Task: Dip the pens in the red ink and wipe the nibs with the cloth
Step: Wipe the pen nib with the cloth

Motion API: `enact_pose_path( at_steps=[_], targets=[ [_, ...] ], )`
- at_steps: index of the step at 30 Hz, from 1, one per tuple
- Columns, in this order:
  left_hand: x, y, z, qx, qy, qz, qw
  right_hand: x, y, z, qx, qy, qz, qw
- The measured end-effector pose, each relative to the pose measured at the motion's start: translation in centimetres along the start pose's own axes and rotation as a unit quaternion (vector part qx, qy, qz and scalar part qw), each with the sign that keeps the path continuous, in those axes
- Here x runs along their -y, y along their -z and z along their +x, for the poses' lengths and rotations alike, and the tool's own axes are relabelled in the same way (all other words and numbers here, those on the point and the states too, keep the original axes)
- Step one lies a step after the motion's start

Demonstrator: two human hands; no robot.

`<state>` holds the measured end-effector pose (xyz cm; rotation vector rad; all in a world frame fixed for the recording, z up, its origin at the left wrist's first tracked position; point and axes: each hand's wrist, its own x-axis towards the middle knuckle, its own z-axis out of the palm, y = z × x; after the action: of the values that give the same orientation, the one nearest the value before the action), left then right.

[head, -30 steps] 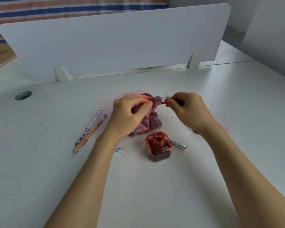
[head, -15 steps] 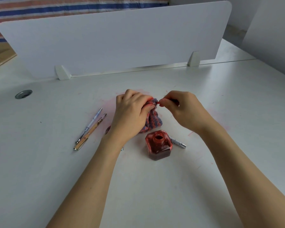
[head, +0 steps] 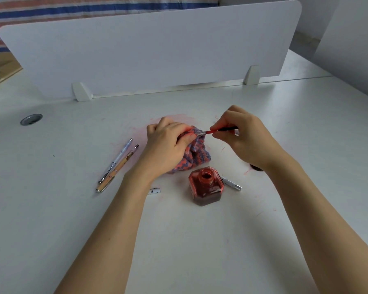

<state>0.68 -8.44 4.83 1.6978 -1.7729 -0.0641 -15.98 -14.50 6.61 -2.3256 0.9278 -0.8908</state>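
While both hands pinch, left hand [head: 168, 145] holds cloth [head: 194, 154], right hand [head: 242, 136] levels pen [head: 218, 130] (nib leftward).

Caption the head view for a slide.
Left hand grips a red-and-purple woven cloth around the nib of a slim red-and-black pen pinched by the right hand, behind an open red ink bottle.

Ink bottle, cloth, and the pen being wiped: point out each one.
ink bottle [head: 206, 187], head view, on its glass shoulder below the open neck.
cloth [head: 197, 157], head view, on the bunched striped fabric below the left hand.
pen [head: 226, 129], head view, on the dark barrel near the right hand's fingers.
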Motion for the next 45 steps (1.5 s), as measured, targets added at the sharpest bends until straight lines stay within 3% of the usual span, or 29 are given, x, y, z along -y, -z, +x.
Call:
enact_pose_path(
  at_steps=[6, 24, 29, 34, 36, 38, 41, 45],
  targets=[
    [-0.1, 0.8, -0.1, 0.017, 0.036, -0.031, 0.999, -0.2, -0.1, 0.1, -0.033, -0.011, 0.022, 0.999],
    [1.7, -0.1, 0.3, -0.151, -0.030, 0.034, 0.988, -0.8, 0.1, 0.0, -0.020, -0.036, 0.006, 0.999],
    [2.3, -0.3, 0.1, -0.236, 0.064, 0.112, 0.963, -1.1, 0.1, 0.0, -0.024, -0.044, 0.007, 0.999],
    [2.9, -0.5, 0.0, -0.179, 0.175, 0.189, 0.950, -1.1, -0.1, -0.1, -0.003, -0.048, 0.017, 0.999],
    [2.7, -0.3, 0.1, -0.200, 0.144, 0.173, 0.954, -1.0, -0.2, 0.0, -0.004, -0.054, 0.024, 0.998],
    [2.3, -0.1, 0.3, -0.234, 0.051, 0.139, 0.961, -1.0, -0.2, 0.0, -0.007, -0.056, 0.033, 0.998],
    [1.4, -0.2, 0.4, -0.200, -0.062, 0.095, 0.973, -1.0, -0.3, -0.1, -0.005, -0.045, 0.035, 0.998],
    [0.7, -1.1, 0.3, -0.176, -0.122, 0.091, 0.973, -0.5, -0.3, -0.1, -0.002, -0.025, 0.033, 0.999]
  ],
)
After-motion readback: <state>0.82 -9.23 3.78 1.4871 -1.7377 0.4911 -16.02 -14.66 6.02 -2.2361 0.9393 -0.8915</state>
